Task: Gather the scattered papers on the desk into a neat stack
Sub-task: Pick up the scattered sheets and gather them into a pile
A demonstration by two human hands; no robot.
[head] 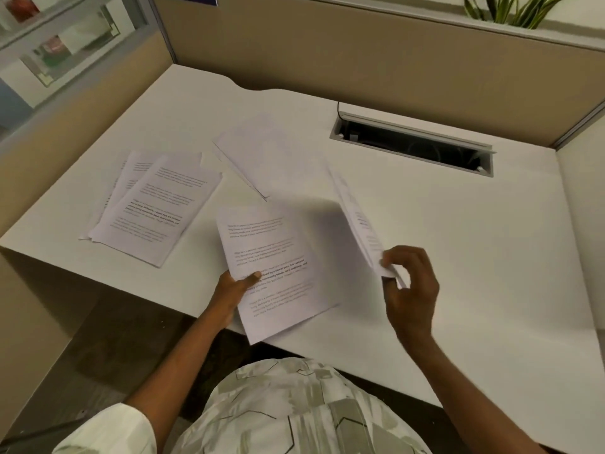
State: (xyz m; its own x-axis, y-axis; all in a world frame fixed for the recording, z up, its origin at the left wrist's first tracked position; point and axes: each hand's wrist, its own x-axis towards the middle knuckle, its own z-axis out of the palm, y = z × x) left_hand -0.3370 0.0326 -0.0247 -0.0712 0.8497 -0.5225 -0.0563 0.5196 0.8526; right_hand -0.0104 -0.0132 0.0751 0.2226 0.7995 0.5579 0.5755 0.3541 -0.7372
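Each hand (237, 286) pinches thin, flat printed sheets (275, 270).

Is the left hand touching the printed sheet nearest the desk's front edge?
Touching. The head view shows the left hand gripping the printed sheet at its left edge, thumb pressed on top.

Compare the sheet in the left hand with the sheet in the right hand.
The left hand holds its sheet flat and face up, text readable, a corner overhanging the desk edge. The right hand pinches its sheet tilted up nearly edge-on, blurred, lifted off the desk. Both are white printed pages gripped near one corner.
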